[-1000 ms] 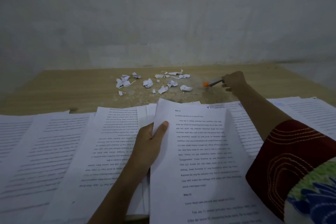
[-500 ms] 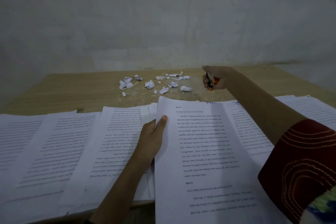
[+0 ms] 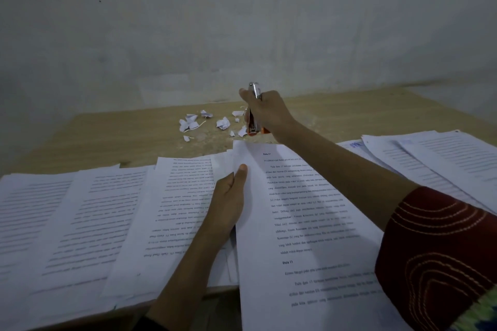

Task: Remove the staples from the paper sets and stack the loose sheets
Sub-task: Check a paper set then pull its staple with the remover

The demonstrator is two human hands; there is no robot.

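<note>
My left hand [image 3: 228,204] grips the left edge of a printed paper set [image 3: 301,223], thumb on top near its upper corner. The set is lifted and tilted toward me. My right hand [image 3: 266,110] is raised above the set's top edge and holds a small stapler [image 3: 254,113], silver with an orange end, upright in a closed fist. Loose printed sheets [image 3: 88,223] lie fanned out on the left of the wooden table [image 3: 121,134].
Torn white paper scraps [image 3: 207,122] are scattered on the table's middle, just left of the stapler. More printed sheets [image 3: 435,158] lie at the right. A bare grey wall [image 3: 242,29] stands behind the table.
My right hand picked the stapler up from the table at the right and carried it left and up, over the paper set's top. My left hand kept its hold on the set.
</note>
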